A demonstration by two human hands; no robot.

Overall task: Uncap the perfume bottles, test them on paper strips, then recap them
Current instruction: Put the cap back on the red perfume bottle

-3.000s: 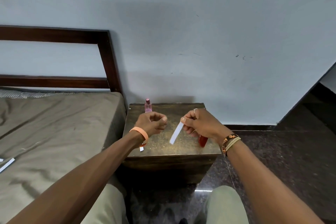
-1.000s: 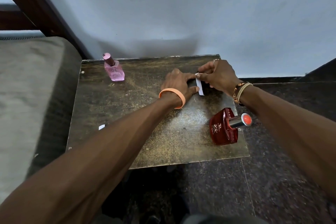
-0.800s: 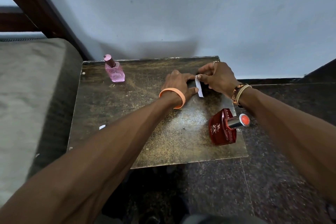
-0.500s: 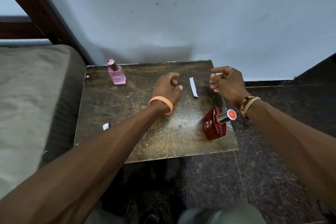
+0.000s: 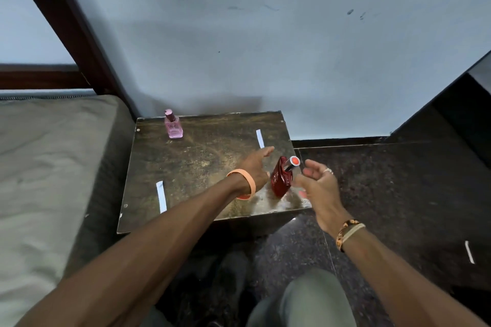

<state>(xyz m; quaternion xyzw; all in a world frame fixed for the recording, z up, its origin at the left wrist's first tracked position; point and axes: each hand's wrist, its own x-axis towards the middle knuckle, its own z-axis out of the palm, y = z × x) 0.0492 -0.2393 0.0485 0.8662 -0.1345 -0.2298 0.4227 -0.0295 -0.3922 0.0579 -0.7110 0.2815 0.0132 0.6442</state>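
Note:
A dark red perfume bottle [image 5: 281,179] with a silver neck and red cap stands near the right front of the small dark table [image 5: 202,156]. My left hand [image 5: 257,164] hovers just left of it, fingers stretched forward and holding nothing. My right hand [image 5: 317,184] floats just right of the bottle, palm turned inward, fingers loosely spread and empty. A pink perfume bottle [image 5: 173,126] stands capped at the table's back left. One white paper strip [image 5: 259,138] lies at the back right, another paper strip [image 5: 161,196] at the front left.
A bed with an olive sheet [image 5: 47,167] and a dark wooden headboard [image 5: 71,26] borders the table on the left. A pale wall [image 5: 265,48] stands right behind. Dark speckled floor [image 5: 385,180] lies to the right, with a white strip [image 5: 469,251] on it.
Both hands let go of the paper strip, left it at the table's back right, and drew back to either side of the red bottle. The camera tilted and pulled back.

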